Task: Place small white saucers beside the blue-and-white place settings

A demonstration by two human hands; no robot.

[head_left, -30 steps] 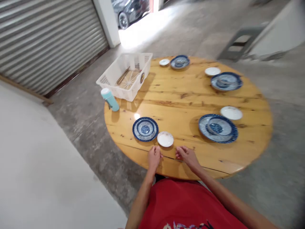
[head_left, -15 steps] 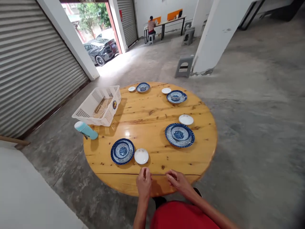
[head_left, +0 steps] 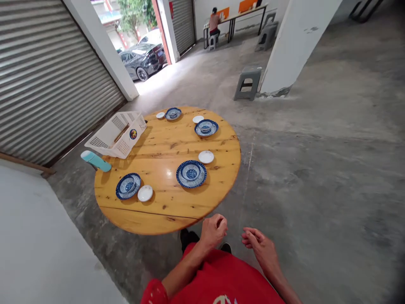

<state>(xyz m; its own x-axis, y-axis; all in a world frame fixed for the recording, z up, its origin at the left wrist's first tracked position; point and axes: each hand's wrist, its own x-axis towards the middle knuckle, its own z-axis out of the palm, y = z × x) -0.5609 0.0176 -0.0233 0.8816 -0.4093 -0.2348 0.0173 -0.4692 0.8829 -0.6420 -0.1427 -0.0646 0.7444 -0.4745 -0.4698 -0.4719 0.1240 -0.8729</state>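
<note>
My left hand (head_left: 214,230) is in the air just off the near right edge of the round wooden table (head_left: 158,160), its fingers curled in with nothing in them. To its right, over the floor, my right hand (head_left: 260,247) has its fingers loosely bent and partly stretched, holding nothing. Nearest to my hands on the table is a blue patterned plate with a bowl on it (head_left: 191,173), beside a small white dish (head_left: 206,157). Further left stand another blue bowl on a plate (head_left: 128,185) and a white dish (head_left: 145,193).
A white plastic basket (head_left: 133,134) holding sticks and a light blue bottle (head_left: 96,161) stand at the table's left. Two more place settings (head_left: 206,127) are at the far side. Beyond are a grey stool (head_left: 248,83), a pillar (head_left: 292,46) and a seated person (head_left: 214,22).
My view has swung right and stepped back, so the table now sits further left. Both hands have come away from above the table's near edge. The dishes keep their places.
</note>
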